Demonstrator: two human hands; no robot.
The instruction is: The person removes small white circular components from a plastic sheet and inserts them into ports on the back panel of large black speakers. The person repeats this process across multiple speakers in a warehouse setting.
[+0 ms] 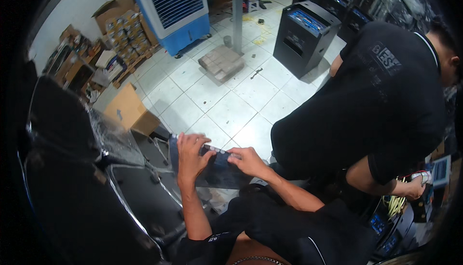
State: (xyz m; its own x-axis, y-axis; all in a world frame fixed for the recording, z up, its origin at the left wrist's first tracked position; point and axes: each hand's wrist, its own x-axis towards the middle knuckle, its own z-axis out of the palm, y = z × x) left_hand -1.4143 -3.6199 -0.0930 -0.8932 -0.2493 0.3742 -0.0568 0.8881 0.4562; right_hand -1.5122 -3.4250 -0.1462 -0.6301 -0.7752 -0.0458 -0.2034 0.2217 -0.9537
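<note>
In front of me is a dark flat panel [219, 173] with a row of small, round, pale knobs [217, 150] along its far edge. My left hand [193, 156] is at the panel's left end, its fingers bent over the far edge and its thumb beside the knobs. At the right end of the row, my right hand [247, 161] has thumb and fingers closed together. What lies between those fingertips is too small to make out. The panel's underside and whatever supports it are hidden.
Black wrapped cabinets [140, 192] stand close on my left, beside an open carton [128, 110]. A person in black [361, 96] bends over work at my right. Farther off are a blue-and-white air cooler [176, 9], a flat wrapped bundle [222, 63] and black speakers [304, 40].
</note>
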